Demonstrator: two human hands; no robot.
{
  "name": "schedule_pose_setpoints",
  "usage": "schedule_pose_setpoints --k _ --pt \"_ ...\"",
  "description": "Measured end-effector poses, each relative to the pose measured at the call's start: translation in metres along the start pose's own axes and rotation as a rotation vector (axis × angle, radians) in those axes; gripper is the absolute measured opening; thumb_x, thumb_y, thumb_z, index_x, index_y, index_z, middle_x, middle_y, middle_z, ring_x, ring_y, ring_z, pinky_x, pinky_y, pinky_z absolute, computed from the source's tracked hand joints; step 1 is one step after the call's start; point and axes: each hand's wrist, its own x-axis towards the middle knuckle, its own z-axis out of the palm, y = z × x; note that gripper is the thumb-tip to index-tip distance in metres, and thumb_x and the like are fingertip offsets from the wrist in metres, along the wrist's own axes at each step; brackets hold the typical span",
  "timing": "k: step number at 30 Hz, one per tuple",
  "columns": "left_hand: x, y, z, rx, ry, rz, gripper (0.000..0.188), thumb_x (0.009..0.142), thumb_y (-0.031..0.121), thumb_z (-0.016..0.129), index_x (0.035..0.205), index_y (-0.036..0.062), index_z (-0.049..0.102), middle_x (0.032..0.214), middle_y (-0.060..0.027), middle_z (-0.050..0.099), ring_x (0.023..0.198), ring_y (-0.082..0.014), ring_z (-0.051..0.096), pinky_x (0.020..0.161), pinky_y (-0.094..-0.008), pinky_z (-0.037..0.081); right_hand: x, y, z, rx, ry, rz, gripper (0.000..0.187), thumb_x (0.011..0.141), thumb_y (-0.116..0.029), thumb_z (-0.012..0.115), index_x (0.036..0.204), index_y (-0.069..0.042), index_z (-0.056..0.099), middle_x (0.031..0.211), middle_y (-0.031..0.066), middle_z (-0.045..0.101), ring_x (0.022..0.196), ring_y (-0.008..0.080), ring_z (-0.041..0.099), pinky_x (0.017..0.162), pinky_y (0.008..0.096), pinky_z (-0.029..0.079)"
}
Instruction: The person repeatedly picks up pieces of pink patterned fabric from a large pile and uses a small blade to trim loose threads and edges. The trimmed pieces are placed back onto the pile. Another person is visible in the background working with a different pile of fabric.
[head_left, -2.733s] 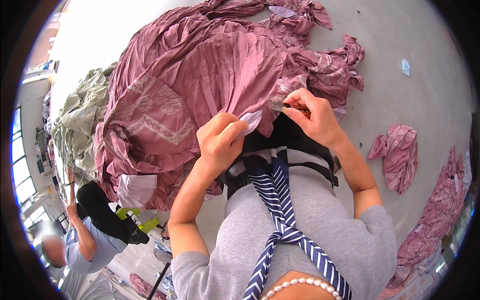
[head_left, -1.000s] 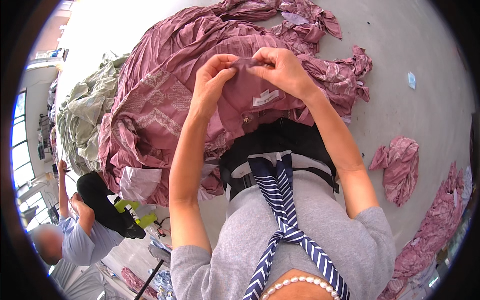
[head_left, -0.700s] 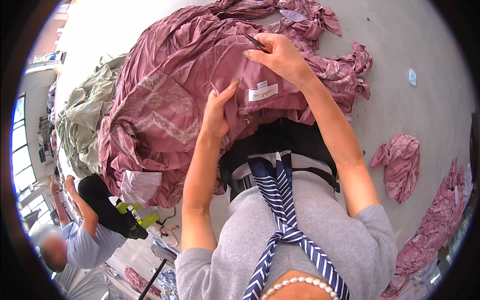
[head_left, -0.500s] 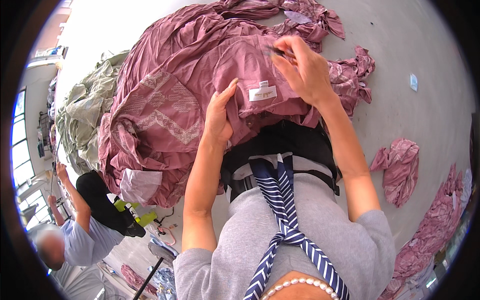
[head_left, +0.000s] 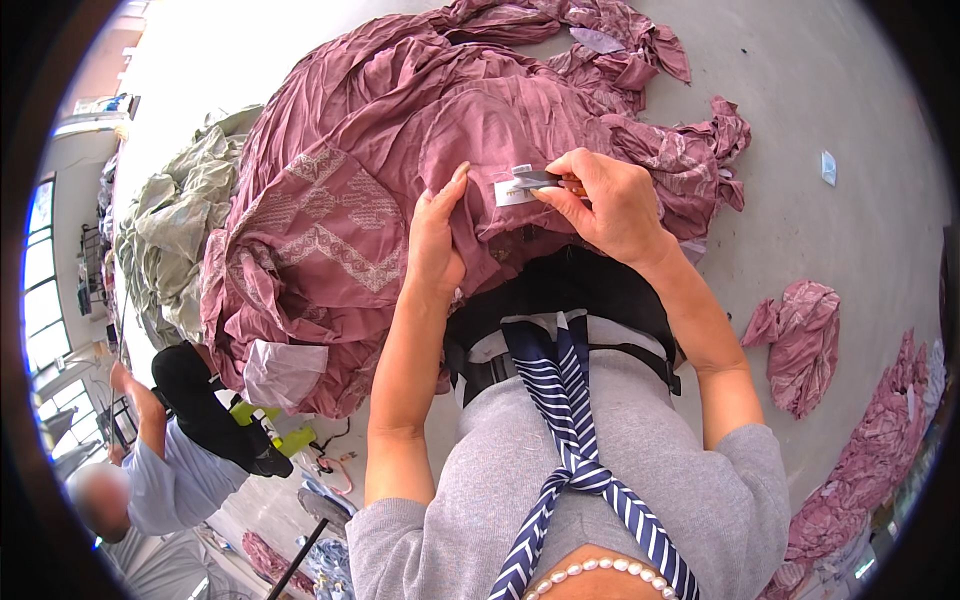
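A dusty-pink garment [head_left: 370, 130] with pale woven patterns is bunched across my lap, part of a large heap. My left hand [head_left: 437, 235] grips it near the middle, thumb on top and fingers partly hidden by the cloth. To the right of that thumb is a white label [head_left: 511, 193] sewn on the garment. My right hand [head_left: 612, 200] pinches a small pair of thread snips [head_left: 538, 179], whose dark blades point left and lie over the label. Whether the blades touch the label or a thread, I cannot tell.
Pale green cloth [head_left: 180, 220] is heaped to the left. Beyond it a person [head_left: 190, 470] sits at the lower left. On the grey floor at the right lie a pink garment bundle [head_left: 805, 345], a longer pink pile [head_left: 860, 460] and a small light-blue packet [head_left: 828, 168].
My right hand has come down toward me with the snips, from above the label onto it. My left hand has hardly moved. The seated person's arm has lowered slightly.
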Motion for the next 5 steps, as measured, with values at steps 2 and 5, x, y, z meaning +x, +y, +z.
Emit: schedule_pose_setpoints --k 2,5 --pt "-0.002 0.0003 0.0025 0.035 0.025 0.027 0.037 0.091 0.009 0.055 0.125 -0.0044 0.049 0.117 -0.0113 0.059 0.105 -0.018 0.059 0.092 -0.032 0.048 -0.0001 0.0 -0.003 -0.009 -0.053 -0.004 0.024 0.08 -0.02 0.073 0.091 -0.004 0.058 0.072 0.0086 0.064 0.06 0.0199 0.064 0.054 0.0292 0.049" --pt "-0.0006 0.0001 0.0029 0.037 0.062 0.032 0.033 0.093 0.007 0.052 0.124 -0.0041 0.05 0.113 -0.0105 0.061 0.102 -0.0189 0.061 0.089 -0.0338 0.05 0.0024 -0.0023 -0.0018 0.015 -0.02 -0.012 0.025 0.08 -0.028 0.071 0.085 -0.008 0.056 0.066 0.0073 0.062 0.058 0.0249 0.061 0.05 0.035 0.047"
